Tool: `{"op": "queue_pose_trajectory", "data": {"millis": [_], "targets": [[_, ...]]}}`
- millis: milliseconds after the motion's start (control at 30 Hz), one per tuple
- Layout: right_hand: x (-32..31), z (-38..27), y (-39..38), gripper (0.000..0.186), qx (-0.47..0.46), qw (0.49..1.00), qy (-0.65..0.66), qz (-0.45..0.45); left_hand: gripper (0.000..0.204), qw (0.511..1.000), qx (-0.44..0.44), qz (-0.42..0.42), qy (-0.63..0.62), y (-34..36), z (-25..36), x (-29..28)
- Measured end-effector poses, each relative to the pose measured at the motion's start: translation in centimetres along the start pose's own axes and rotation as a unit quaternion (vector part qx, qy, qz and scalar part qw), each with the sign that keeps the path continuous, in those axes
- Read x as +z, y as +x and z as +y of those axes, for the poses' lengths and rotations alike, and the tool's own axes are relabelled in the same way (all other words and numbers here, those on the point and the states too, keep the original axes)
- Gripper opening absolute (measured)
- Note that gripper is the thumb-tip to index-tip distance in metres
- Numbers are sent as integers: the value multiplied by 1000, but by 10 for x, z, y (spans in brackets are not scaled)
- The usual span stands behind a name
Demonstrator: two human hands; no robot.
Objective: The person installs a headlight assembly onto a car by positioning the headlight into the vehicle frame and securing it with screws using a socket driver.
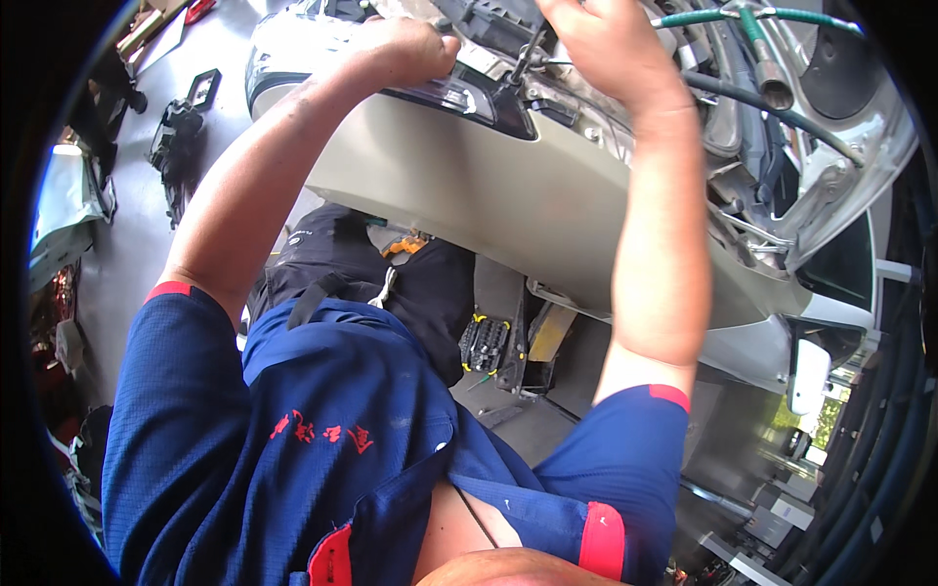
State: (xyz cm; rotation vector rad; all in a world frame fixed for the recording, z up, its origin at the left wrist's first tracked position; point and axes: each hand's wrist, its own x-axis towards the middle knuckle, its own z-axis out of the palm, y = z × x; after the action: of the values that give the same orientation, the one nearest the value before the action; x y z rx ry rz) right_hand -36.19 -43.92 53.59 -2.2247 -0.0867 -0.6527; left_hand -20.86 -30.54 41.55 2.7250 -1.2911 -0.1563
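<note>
My left hand [415,51] is over the front corner of a car, beside the headlight [459,98]. Its fingers are curled closed; whatever they hold, if anything, is hidden. My right hand [611,44] reaches over the open engine bay, to the right of the headlight. The picture's upper edge cuts off its fingertips, so their grip does not show. Between the two hands a dark rod-like part [529,57] stands near the headlight's inner end. Below them curves the beige fender [469,161] of the car.
A green hose [801,17] with a metal end piece [775,90] crosses the engine bay at the right. A black toolbox-like case [486,344] with yellow edges lies on the floor below the fender. Dark removed parts [178,146] lie at the left. The side mirror [809,376] juts out at right.
</note>
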Motion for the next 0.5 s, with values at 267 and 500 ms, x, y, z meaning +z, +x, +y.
{"op": "queue_pose_trajectory", "data": {"millis": [267,500], "targets": [[2,-31,34,29,77,918,-388,-5,58,1000,2,15,-16,-11,2,-4],[-23,-43,58,36,120,932,-243,-241,60,999,-6,23,-28,-15,3,-5]]}}
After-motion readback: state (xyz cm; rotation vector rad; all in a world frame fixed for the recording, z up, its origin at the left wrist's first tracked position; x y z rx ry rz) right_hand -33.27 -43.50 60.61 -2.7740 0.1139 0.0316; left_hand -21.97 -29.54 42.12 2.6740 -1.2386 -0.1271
